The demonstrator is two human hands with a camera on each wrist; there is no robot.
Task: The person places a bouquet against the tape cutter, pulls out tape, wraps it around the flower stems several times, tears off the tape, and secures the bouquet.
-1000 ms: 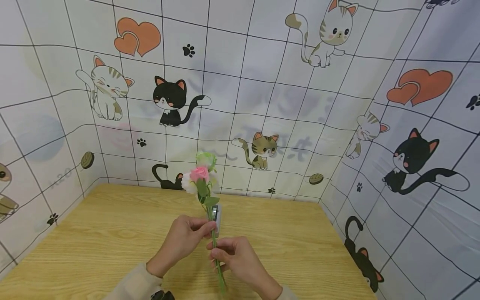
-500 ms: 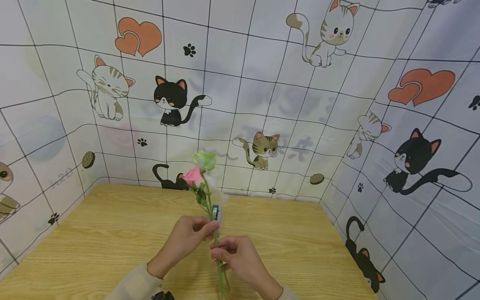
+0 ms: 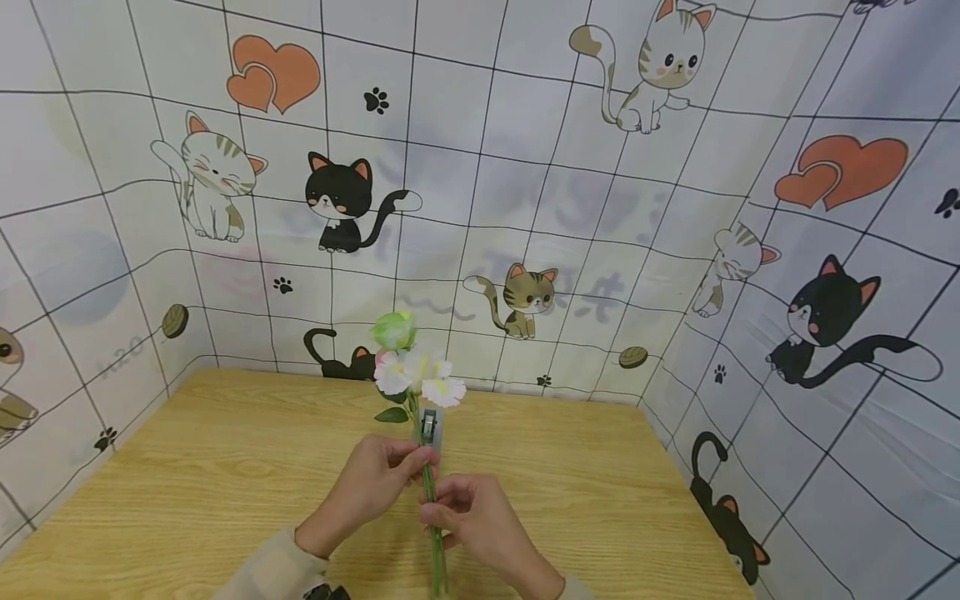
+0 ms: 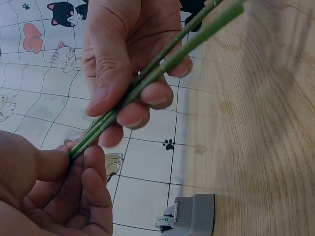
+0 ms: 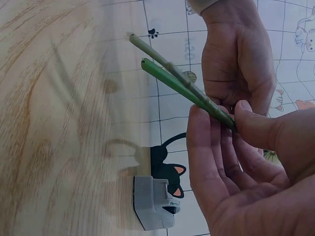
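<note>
A small bunch of flowers stands between my hands in the head view: a pale green bloom (image 3: 393, 332) and white blooms (image 3: 420, 377), with a trace of pink mostly hidden behind them. Dark green leaves (image 3: 392, 414) stick out to the left. My left hand (image 3: 372, 473) pinches the green stems (image 4: 101, 125) between thumb and fingers, below the blooms. Lower down, my right hand (image 3: 480, 518) holds the same stems between thumb and fingertips. Past it the stem ends (image 5: 170, 76) spread slightly apart.
A grey tape dispenser (image 4: 194, 216) sits on the wooden table (image 3: 225, 467), just beyond my hands and partly behind the stems. White cloth (image 3: 517, 208) printed with cats, hearts and grid lines hangs around the table's back and sides.
The bunch has turned between my fingers: the pink rose, earlier in front, has gone behind, and the white blooms now face me. Both hands have stayed nearly in place.
</note>
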